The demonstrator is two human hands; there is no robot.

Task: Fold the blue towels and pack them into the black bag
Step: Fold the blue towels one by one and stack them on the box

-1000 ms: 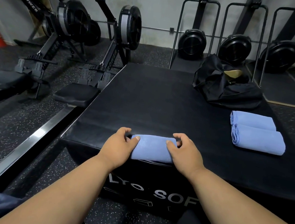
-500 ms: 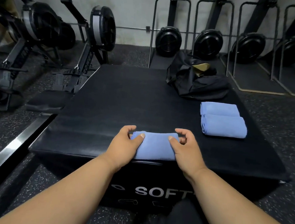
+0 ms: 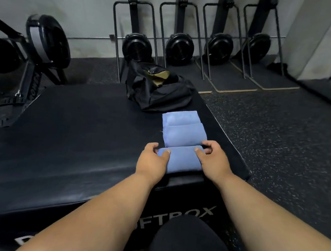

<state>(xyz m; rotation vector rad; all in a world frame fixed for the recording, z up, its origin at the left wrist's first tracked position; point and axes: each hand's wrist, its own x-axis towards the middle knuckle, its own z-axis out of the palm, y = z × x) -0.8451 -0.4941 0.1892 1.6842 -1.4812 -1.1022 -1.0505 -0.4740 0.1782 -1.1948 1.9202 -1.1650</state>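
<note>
The folded towel (image 3: pixel 180 159) lies at the near edge of the soft box (image 3: pixel 75 137), gripped at its ends by the left hand (image 3: pixel 153 160) and right hand (image 3: pixel 211 159). Two folded towels (image 3: pixel 182 128) lie just beyond it. Folding appears complete; packing remains. The black bag (image 3: pixel 157 92), farther back, stands open; contents indiscernible.

You're in a gym: rowing machines (image 3: pixel 48 41) stand at the left, ski-trainer machines (image 3: pixel 178 48) line the back wall, speckled rubber flooring (image 3: pixel 280 125) covers the ground, and a black padded plyo box (image 3: pixel 69 137) sits before you.
</note>
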